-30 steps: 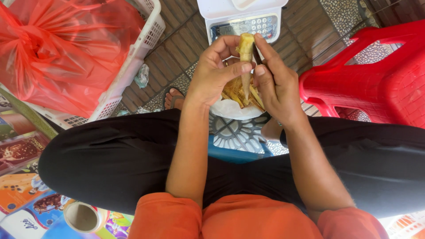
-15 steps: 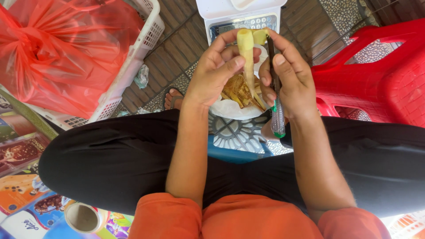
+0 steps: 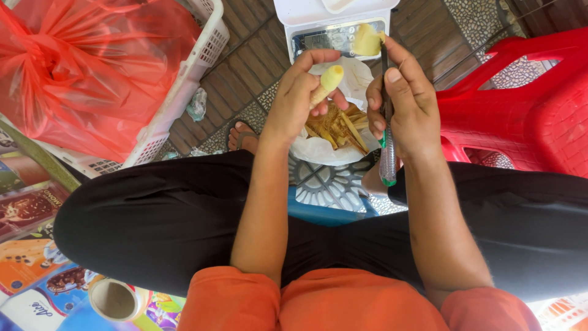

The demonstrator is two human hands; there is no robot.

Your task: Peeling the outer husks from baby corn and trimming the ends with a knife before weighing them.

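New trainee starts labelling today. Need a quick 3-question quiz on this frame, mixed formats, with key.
1. Multiple choice: what does the left hand hold? A) a pale yellow peeled stalk B) a roll of tape C) a red bag

2. True or false: the right hand grips a knife with a green-tipped handle, and a cut yellow piece sits at its blade end.

3. Fill in: the brownish peelings lie on a ____ plastic bag below the hands.

Key: 1 A; 2 true; 3 white
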